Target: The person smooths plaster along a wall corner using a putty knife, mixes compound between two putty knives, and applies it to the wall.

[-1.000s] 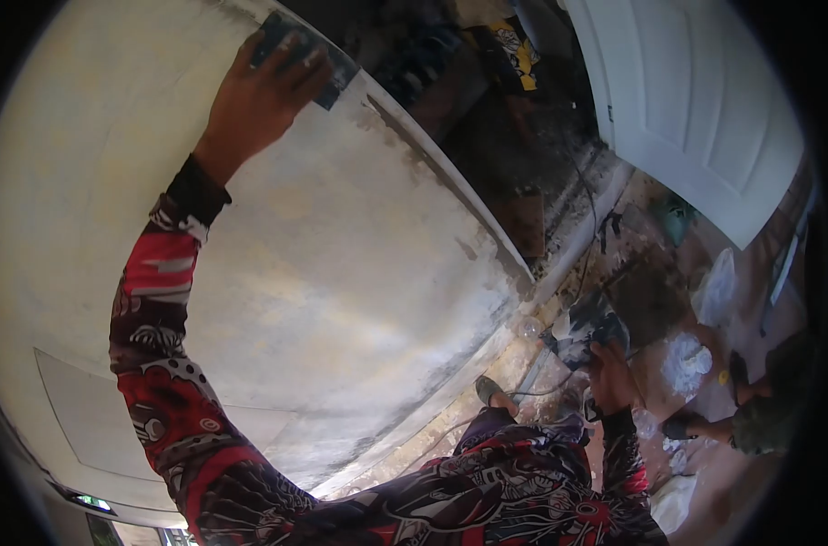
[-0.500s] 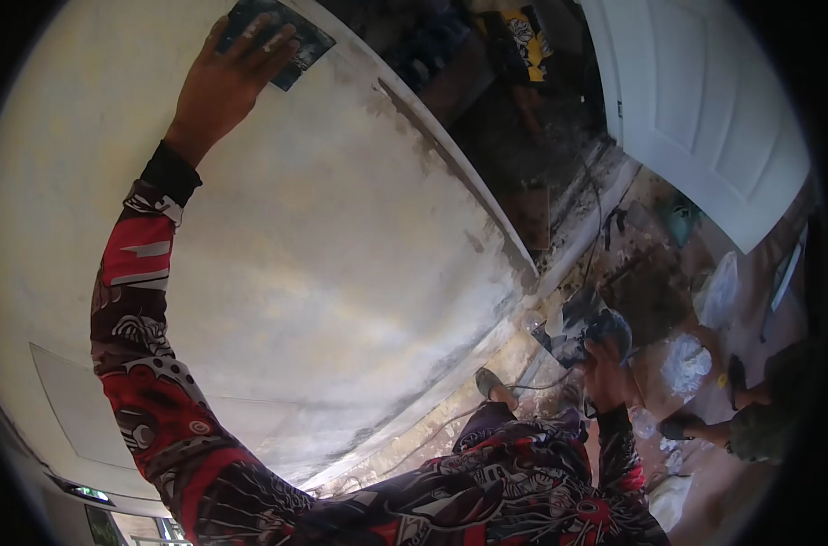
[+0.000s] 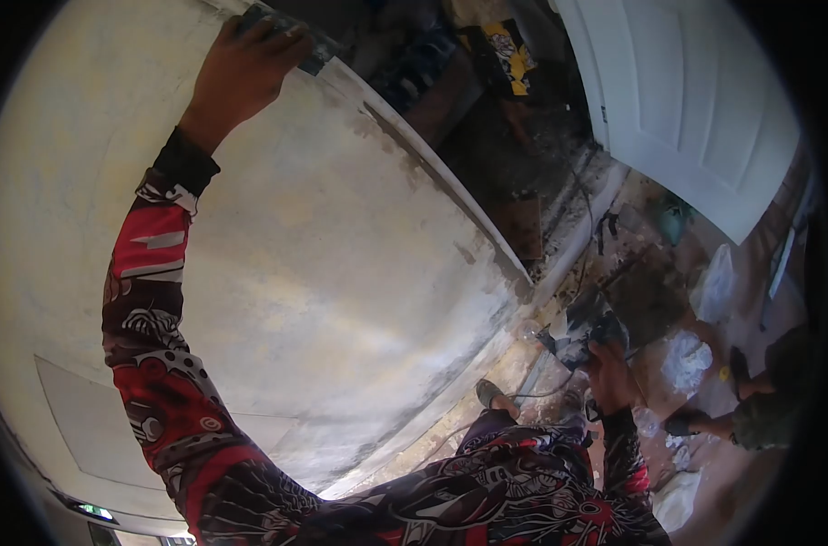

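High at the upper left, my left hand (image 3: 250, 68) presses a dark sheet, which looks like sandpaper (image 3: 325, 53), against the pale wall (image 3: 341, 237) near its edge. The fingers bend over the sheet and cover much of it. Low on the right, my right hand (image 3: 611, 375) is closed on a dark, shiny, crumpled-looking bundle (image 3: 582, 335). What that bundle is, I cannot make out.
A white panelled door (image 3: 696, 100) stands at the upper right, beside a dark opening. Clear plastic bags (image 3: 687, 362) and debris lie on the floor. Another person's leg (image 3: 719, 428) is at the right. A cable (image 3: 546, 394) runs near my foot.
My left hand has shifted slightly right with the sheet, to the wall's edge, and its fingers are now more bent. My right hand stays about where it was.
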The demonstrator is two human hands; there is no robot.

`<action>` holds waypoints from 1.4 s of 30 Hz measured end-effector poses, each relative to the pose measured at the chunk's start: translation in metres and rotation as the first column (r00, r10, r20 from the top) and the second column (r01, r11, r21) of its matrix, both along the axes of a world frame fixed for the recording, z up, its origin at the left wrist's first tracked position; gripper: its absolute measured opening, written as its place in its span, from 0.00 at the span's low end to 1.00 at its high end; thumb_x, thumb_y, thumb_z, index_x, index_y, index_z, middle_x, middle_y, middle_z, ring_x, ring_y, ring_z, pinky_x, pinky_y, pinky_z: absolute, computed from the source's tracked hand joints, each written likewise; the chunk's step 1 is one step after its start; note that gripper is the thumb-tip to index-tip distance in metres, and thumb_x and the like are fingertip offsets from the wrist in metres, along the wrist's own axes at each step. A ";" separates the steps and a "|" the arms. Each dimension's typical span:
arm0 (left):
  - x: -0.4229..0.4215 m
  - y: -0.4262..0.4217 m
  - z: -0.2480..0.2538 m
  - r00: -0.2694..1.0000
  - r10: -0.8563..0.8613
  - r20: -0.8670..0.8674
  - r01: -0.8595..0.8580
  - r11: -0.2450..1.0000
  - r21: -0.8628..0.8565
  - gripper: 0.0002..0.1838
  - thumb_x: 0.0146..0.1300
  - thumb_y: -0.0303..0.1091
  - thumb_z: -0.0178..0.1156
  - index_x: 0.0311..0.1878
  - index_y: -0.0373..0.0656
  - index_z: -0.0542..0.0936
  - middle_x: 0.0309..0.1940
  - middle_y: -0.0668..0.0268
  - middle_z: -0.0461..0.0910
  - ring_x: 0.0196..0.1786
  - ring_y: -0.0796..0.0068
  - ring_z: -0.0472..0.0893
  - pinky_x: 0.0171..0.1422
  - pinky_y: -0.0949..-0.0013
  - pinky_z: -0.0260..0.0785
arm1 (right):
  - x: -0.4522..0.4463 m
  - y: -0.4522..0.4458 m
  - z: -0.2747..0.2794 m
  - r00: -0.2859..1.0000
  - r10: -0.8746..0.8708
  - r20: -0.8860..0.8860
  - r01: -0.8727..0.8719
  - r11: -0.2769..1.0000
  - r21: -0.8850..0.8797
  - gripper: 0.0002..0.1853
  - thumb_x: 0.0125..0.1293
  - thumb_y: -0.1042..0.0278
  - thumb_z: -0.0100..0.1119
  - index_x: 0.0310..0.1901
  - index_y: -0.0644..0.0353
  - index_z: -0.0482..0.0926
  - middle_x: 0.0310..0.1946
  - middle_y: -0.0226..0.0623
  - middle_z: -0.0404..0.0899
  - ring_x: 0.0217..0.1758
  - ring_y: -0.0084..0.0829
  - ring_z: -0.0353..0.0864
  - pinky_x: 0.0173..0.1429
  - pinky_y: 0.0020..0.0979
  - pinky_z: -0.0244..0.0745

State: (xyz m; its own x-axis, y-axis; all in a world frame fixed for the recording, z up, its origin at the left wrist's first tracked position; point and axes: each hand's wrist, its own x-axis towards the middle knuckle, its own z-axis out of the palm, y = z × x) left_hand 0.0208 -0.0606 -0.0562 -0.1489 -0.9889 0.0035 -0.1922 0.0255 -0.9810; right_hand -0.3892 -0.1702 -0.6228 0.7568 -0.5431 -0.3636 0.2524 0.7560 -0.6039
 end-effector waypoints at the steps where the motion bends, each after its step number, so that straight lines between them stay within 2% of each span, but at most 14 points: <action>1: 0.005 -0.001 -0.004 0.998 0.064 0.004 -0.065 0.998 0.008 0.28 0.58 0.27 0.62 0.65 0.53 0.77 0.65 0.72 0.78 0.66 0.64 0.75 0.69 0.49 0.63 | -0.002 0.000 -0.003 1.000 0.009 -0.005 -0.009 1.000 -0.016 0.11 0.69 0.71 0.59 0.52 0.55 0.78 0.45 0.31 0.81 0.46 0.28 0.84 0.41 0.32 0.83; 2: 0.006 0.002 -0.009 0.997 0.076 0.015 -0.076 0.997 0.003 0.28 0.58 0.27 0.61 0.65 0.53 0.77 0.65 0.71 0.78 0.67 0.63 0.74 0.69 0.49 0.63 | -0.002 0.001 -0.005 1.000 0.019 -0.006 -0.019 0.999 -0.035 0.11 0.69 0.70 0.59 0.52 0.55 0.78 0.45 0.31 0.81 0.47 0.28 0.84 0.41 0.32 0.83; 4: 0.006 0.013 -0.017 0.994 0.100 0.039 -0.100 0.995 -0.003 0.28 0.58 0.27 0.61 0.65 0.52 0.77 0.66 0.71 0.77 0.67 0.63 0.73 0.68 0.48 0.63 | -0.009 0.004 -0.004 0.964 -0.143 -0.225 -0.100 0.589 -0.802 0.10 0.70 0.70 0.59 0.52 0.55 0.78 0.45 0.31 0.81 0.47 0.28 0.83 0.41 0.32 0.84; 6: 0.007 0.023 -0.024 0.994 0.104 0.038 -0.105 0.994 0.010 0.29 0.57 0.27 0.61 0.65 0.52 0.77 0.66 0.71 0.77 0.68 0.63 0.73 0.68 0.48 0.63 | -0.009 0.007 -0.004 0.940 -0.211 -0.270 -0.172 0.391 -0.904 0.10 0.70 0.70 0.59 0.51 0.55 0.78 0.45 0.31 0.81 0.47 0.28 0.83 0.41 0.32 0.84; 9: -0.001 0.032 -0.027 0.989 0.146 0.012 -0.146 0.989 0.029 0.29 0.57 0.26 0.61 0.65 0.52 0.77 0.66 0.71 0.77 0.68 0.64 0.73 0.68 0.48 0.63 | 0.001 0.010 -0.012 0.963 -0.062 -0.262 -0.116 0.781 -0.613 0.10 0.70 0.70 0.58 0.51 0.55 0.78 0.45 0.31 0.81 0.47 0.27 0.83 0.41 0.32 0.83; 14: -0.018 0.051 -0.028 0.992 0.117 -0.041 -0.114 0.992 0.058 0.28 0.57 0.26 0.60 0.64 0.51 0.77 0.65 0.70 0.78 0.66 0.65 0.73 0.68 0.47 0.62 | 0.006 0.002 -0.001 0.998 0.046 -0.039 -0.047 0.999 -0.028 0.10 0.70 0.72 0.58 0.51 0.56 0.78 0.45 0.30 0.82 0.46 0.27 0.84 0.42 0.32 0.84; 16: -0.021 0.048 -0.030 0.997 -0.037 -0.074 0.040 0.998 0.039 0.28 0.57 0.26 0.60 0.64 0.50 0.77 0.63 0.70 0.79 0.65 0.65 0.74 0.68 0.47 0.62 | 0.005 0.008 -0.001 0.980 -0.035 -0.197 -0.070 0.862 -0.501 0.10 0.70 0.72 0.57 0.52 0.57 0.78 0.45 0.30 0.82 0.46 0.27 0.84 0.42 0.32 0.84; 18: -0.018 0.032 -0.040 0.994 -0.095 -0.051 0.096 0.995 0.025 0.24 0.58 0.29 0.60 0.60 0.49 0.79 0.60 0.69 0.80 0.63 0.64 0.75 0.67 0.46 0.63 | 0.005 0.008 0.003 0.983 -0.037 -0.181 -0.057 0.873 -0.484 0.10 0.70 0.73 0.57 0.52 0.57 0.78 0.45 0.31 0.82 0.46 0.27 0.85 0.42 0.32 0.84; 20: -0.011 0.018 -0.053 0.995 -0.085 -0.057 0.085 0.996 0.013 0.23 0.59 0.30 0.59 0.60 0.49 0.79 0.60 0.69 0.81 0.62 0.63 0.75 0.66 0.46 0.64 | 0.008 0.005 0.018 1.000 0.027 0.009 -0.027 0.999 0.046 0.10 0.70 0.73 0.56 0.51 0.58 0.79 0.45 0.32 0.83 0.46 0.28 0.85 0.42 0.32 0.84; 32: -0.006 0.045 -0.088 0.994 0.110 -0.027 -0.108 0.993 0.054 0.25 0.60 0.32 0.59 0.63 0.45 0.77 0.62 0.66 0.78 0.65 0.60 0.73 0.64 0.44 0.63 | 0.009 0.013 0.015 0.999 0.026 0.043 -0.027 0.999 0.020 0.14 0.70 0.74 0.54 0.55 0.59 0.75 0.47 0.34 0.83 0.47 0.33 0.87 0.43 0.36 0.86; 34: -0.009 0.061 -0.097 0.985 0.115 -0.126 -0.110 0.993 0.048 0.26 0.59 0.34 0.60 0.63 0.47 0.77 0.63 0.66 0.77 0.65 0.59 0.73 0.64 0.42 0.63 | 0.002 0.017 -0.007 0.996 0.017 -0.085 -0.044 0.944 -0.327 0.15 0.69 0.73 0.54 0.57 0.58 0.74 0.48 0.34 0.82 0.47 0.33 0.87 0.43 0.36 0.86; 37: -0.040 0.093 -0.120 0.955 0.073 -0.288 -0.076 0.997 0.001 0.26 0.54 0.35 0.62 0.60 0.52 0.81 0.63 0.66 0.77 0.63 0.58 0.73 0.63 0.35 0.61 | 0.016 0.007 0.006 0.999 0.047 0.002 -0.046 0.987 -0.154 0.16 0.68 0.73 0.54 0.58 0.57 0.74 0.47 0.33 0.82 0.47 0.33 0.86 0.43 0.36 0.86; 40: -0.108 0.110 -0.182 0.794 -0.006 -0.608 -0.139 0.972 -0.190 0.27 0.53 0.27 0.61 0.60 0.51 0.81 0.55 0.64 0.82 0.56 0.60 0.78 0.58 0.49 0.69 | 0.013 0.003 0.009 0.989 0.099 0.108 -0.101 0.995 0.012 0.15 0.67 0.74 0.55 0.55 0.56 0.75 0.45 0.31 0.82 0.46 0.31 0.87 0.42 0.37 0.86; 42: -0.139 0.130 -0.255 0.321 -0.003 -0.947 -0.535 0.825 -0.183 0.22 0.63 0.26 0.57 0.61 0.51 0.80 0.45 0.60 0.84 0.44 0.55 0.82 0.45 0.60 0.74 | 0.017 0.004 0.023 0.984 0.095 0.150 -0.097 0.995 0.005 0.13 0.66 0.75 0.56 0.51 0.55 0.77 0.44 0.30 0.83 0.44 0.30 0.86 0.41 0.39 0.86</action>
